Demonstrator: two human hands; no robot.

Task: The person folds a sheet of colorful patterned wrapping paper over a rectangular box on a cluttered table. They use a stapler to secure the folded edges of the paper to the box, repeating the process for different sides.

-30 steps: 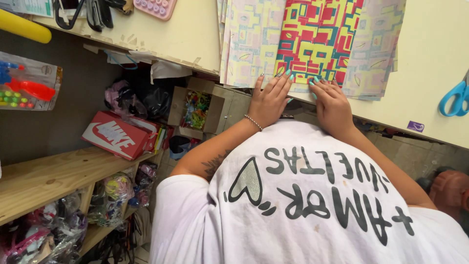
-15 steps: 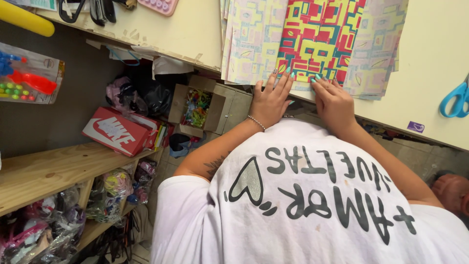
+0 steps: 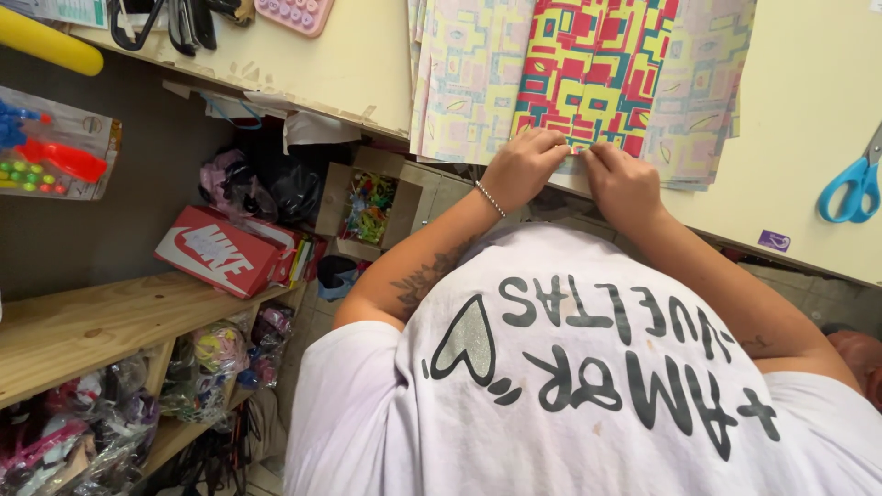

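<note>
A sheet of paper (image 3: 588, 73) with a red, yellow and teal block pattern lies on the cream table (image 3: 808, 101), on top of paler patterned sheets (image 3: 459, 83). My left hand (image 3: 524, 165), with a thin bracelet at the wrist, pinches the sheet's near edge at the table's rim. My right hand (image 3: 625, 184) pinches the same edge just beside it, fingertips almost touching the left hand's. My white printed shirt fills the lower part of the view.
Blue scissors (image 3: 850, 184) lie on the table at the right, a pink calculator (image 3: 294, 14) at the far left. Below the table are a red shoe box (image 3: 220, 253), a cardboard box of colourful bits (image 3: 367, 207) and a wooden shelf (image 3: 83, 321) with bagged items.
Both hands went from lying flat on the sheet's near edge to curled, pinching it, and drew closer together. The view shifted slightly.
</note>
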